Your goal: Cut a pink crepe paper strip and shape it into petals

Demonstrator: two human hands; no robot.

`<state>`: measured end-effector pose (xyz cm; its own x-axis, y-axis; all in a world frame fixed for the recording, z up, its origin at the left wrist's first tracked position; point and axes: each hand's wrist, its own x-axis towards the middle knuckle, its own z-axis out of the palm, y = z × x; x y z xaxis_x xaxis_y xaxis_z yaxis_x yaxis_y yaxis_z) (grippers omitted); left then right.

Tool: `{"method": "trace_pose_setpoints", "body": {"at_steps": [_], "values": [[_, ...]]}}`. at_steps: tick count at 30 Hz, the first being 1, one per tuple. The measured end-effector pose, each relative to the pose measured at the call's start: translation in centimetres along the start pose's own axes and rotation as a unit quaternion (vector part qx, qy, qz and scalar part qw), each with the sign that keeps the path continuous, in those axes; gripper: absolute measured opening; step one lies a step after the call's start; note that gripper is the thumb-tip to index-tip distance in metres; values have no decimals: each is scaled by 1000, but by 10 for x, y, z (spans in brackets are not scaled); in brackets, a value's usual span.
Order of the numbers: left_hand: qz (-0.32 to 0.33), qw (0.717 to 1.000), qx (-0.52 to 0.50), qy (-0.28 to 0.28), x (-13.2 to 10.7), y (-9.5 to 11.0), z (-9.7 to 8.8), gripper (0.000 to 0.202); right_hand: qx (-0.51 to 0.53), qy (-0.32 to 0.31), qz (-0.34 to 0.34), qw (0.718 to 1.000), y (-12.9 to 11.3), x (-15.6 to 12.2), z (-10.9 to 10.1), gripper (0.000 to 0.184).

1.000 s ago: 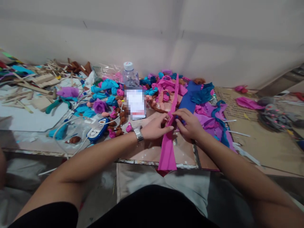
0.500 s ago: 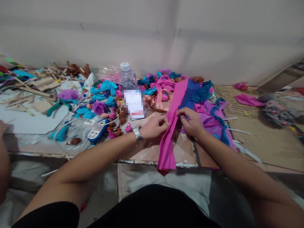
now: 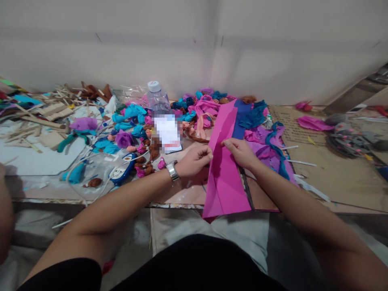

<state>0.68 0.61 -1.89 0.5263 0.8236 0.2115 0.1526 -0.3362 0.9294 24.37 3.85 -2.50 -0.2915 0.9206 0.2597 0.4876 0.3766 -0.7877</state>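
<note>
A long magenta paper sheet [image 3: 226, 178] lies unfolded in front of me, running from the table's near edge toward the wall. My left hand [image 3: 194, 159], with a metal watch on its wrist, pinches the sheet's left edge. On the sheet's right side my right hand [image 3: 239, 151] grips it, fingers closed on the paper. A blue sheet [image 3: 241, 121] lies under and beyond the magenta one.
A clear plastic bottle [image 3: 157, 99] stands behind a pile of crumpled paper flowers in pink, teal and purple [image 3: 133, 121]. Wooden sticks [image 3: 45, 109] litter the far left. A white-blue device with a cord [image 3: 123, 171] lies left of my hands. Purple and teal scraps [image 3: 273, 141] lie right.
The magenta paper went from a narrow folded strip to a wide open sheet as my hands pulled its edges apart. The view shifted slightly.
</note>
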Motion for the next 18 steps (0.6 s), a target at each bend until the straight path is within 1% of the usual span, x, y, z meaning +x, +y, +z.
{"method": "trace_pose_setpoints", "body": {"at_steps": [3,6,11,13,16,18], "values": [[0,1000,10,-29,-3,3,1,34,29,-21,12,999,-7,-2,4,67],[13,999,20,-37,-4,5,1,37,56,-47,11,997,-14,-3,7,66],[30,999,18,-42,-4,5,3,37,25,-73,18,997,-20,-2,11,60],[36,998,21,-43,-5,4,4,34,23,-72,24,997,-21,-2,12,54],[37,998,23,-45,-6,5,5,31,25,-71,27,997,-23,-3,15,40],[34,999,12,-36,-6,6,5,32,38,-51,31,998,-22,-4,16,33]]}}
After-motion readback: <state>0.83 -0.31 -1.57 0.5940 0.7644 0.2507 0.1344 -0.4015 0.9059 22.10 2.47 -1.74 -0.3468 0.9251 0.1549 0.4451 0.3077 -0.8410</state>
